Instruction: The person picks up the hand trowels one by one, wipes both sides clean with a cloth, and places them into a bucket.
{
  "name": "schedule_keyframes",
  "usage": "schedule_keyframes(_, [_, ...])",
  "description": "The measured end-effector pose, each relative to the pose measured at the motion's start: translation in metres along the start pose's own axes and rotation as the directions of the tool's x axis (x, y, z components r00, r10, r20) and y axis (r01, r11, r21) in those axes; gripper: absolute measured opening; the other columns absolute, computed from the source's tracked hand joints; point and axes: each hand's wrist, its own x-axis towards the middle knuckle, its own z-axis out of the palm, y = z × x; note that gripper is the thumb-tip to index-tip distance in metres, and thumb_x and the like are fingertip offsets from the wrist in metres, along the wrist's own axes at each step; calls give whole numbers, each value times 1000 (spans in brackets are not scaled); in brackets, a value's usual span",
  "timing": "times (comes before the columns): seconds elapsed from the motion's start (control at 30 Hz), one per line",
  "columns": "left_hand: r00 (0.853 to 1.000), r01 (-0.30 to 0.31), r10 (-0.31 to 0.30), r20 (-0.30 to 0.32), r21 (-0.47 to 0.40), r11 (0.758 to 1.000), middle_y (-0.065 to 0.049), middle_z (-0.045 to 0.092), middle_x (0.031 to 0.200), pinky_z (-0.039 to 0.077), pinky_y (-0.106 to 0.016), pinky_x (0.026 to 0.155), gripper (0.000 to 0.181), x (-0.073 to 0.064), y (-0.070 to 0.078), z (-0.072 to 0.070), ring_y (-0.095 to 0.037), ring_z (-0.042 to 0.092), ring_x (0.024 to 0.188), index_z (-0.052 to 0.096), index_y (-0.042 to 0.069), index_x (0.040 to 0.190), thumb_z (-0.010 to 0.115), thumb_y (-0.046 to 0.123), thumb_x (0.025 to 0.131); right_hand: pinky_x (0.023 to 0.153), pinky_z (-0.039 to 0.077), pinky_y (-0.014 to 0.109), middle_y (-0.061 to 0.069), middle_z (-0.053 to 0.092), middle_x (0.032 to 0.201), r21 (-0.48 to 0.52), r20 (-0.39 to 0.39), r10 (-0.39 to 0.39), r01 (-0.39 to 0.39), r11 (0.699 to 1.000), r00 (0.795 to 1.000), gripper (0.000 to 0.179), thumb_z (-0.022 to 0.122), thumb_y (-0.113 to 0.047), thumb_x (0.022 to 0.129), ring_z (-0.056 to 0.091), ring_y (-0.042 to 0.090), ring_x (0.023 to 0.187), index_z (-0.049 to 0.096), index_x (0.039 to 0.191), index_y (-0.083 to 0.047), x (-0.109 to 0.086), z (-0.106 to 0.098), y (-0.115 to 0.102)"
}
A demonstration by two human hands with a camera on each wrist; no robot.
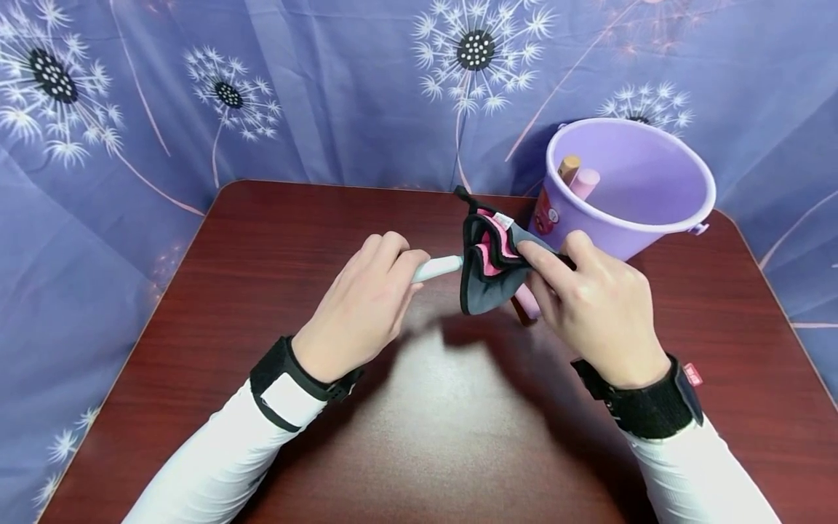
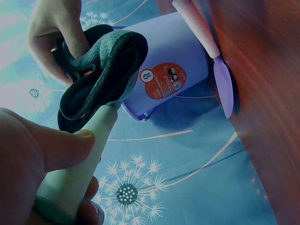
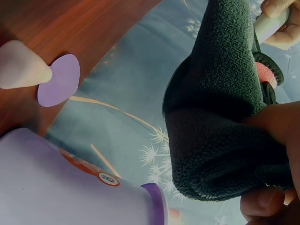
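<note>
The left hand [image 1: 360, 298] grips a white handle [image 1: 437, 268] running into a folded grey cloth [image 1: 487, 292], black-edged with pink inner layers, pinched by the right hand [image 1: 597, 309] between the two; the right-wrist view reveals its fleecy pile. Both wrist views show a purple blade [image 2: 224, 87] on the worktop [image 1: 275, 240], unseen from the head, whose view shows handle ends [image 1: 585, 183] inside the bucket [image 1: 655, 178] beyond the right hand.

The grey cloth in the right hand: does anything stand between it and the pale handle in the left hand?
Nothing visible does. The grey cloth, in the right hand, appears to meet the tip of the pale handle, in the left hand. The purple bucket and the purple-bladed tool do not lie between them.
</note>
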Motion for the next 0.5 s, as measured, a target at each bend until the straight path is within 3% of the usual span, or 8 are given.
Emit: schedule_keyframes(0.5, [999, 13, -13, -34, -21, 1000, -11, 49, 97, 36, -32, 67, 22, 1, -1, -5, -26, 40, 80, 61, -3, 114, 63, 5, 94, 36, 26, 40, 9, 44, 76, -49, 30, 118, -116, 992, 993, 31, 53, -19, 92, 31, 22, 42, 73, 116, -14, -13, 3, 19])
